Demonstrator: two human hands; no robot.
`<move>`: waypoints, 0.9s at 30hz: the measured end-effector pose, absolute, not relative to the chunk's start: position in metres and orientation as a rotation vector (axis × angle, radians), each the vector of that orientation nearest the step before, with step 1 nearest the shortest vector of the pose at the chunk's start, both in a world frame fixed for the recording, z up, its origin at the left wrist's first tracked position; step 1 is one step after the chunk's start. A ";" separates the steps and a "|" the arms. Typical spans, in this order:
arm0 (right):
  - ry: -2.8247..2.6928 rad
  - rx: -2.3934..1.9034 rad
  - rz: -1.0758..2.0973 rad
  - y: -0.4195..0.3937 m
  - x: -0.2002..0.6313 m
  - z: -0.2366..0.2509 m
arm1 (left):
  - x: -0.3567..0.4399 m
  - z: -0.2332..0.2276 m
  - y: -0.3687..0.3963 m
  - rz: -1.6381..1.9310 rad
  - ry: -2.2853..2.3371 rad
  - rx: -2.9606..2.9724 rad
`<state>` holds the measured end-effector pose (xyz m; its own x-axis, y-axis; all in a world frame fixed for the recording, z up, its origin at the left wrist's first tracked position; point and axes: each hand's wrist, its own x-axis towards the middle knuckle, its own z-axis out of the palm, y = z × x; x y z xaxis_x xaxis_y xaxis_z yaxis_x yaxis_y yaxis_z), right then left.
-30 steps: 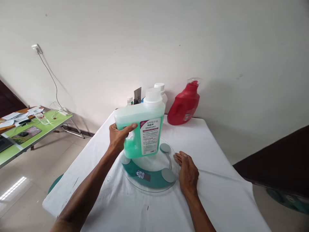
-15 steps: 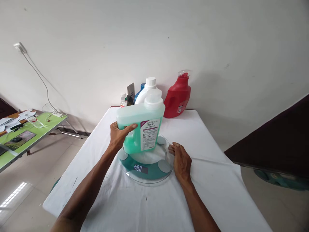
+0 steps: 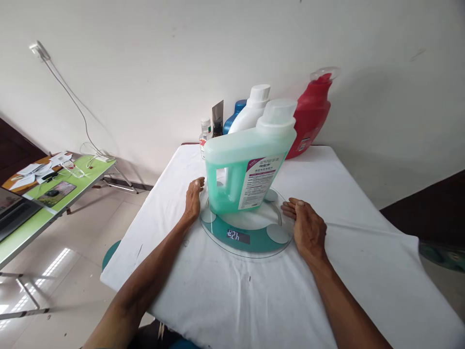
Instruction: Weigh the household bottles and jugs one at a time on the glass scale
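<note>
Now the white-covered table [image 3: 327, 271] fills most of the view, and a round glass scale [image 3: 247, 231] lies near its middle. On the scale stands a big green jug [image 3: 240, 169] with a white cap, upright and free, with no hand on it. Its display [image 3: 238, 236] is lit, but I cannot read the digits surely.

At about 12 o'clock from the jug, against the wall, stand a red bottle [image 3: 310, 116], a white bottle [image 3: 249, 114], a blue one [image 3: 234, 111] half hidden, and some small bottles [image 3: 206, 133]. At 9 o'clock, well apart, is a green side table [image 3: 54, 194] with papers.

The left hand [image 3: 192, 196] rests flat on the cloth at 9 o'clock of the scale, just beside its rim, fingers stretched and holding nothing. The right hand [image 3: 308, 228] lies flat at 3 o'clock, fingers loosely open, also empty; its fingertips seem to touch the glass rim, though I cannot tell surely.

I think the risk is this: a finger pressing the rim could falsify the reading. Also the jug stands toward the far edge of the plate, so a push against the scale or a pull on the cloth might tip it.
</note>
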<state>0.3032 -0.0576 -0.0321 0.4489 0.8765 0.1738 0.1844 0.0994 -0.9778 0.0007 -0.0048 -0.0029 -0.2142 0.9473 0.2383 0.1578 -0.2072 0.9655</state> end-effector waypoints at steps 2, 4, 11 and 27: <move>-1.019 -1.416 0.672 -0.058 0.303 -0.032 | 0.000 -0.003 -0.003 1.468 1.286 1.394; -1.006 -1.429 0.685 -0.057 0.303 -0.031 | 0.000 -0.001 -0.001 1.441 1.263 1.422; -1.026 -1.461 0.651 -0.059 0.300 -0.022 | -0.001 0.001 -0.002 1.430 1.325 1.455; -1.110 -1.549 0.590 -0.061 0.299 -0.014 | -0.001 0.004 -0.004 1.424 1.391 1.561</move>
<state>0.2986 -0.0611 -0.0142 0.4395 0.8794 0.1829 0.3399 0.0257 -0.9401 -0.0007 -0.0044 0.0036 -0.1265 0.9402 0.3163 0.2941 -0.2689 0.9172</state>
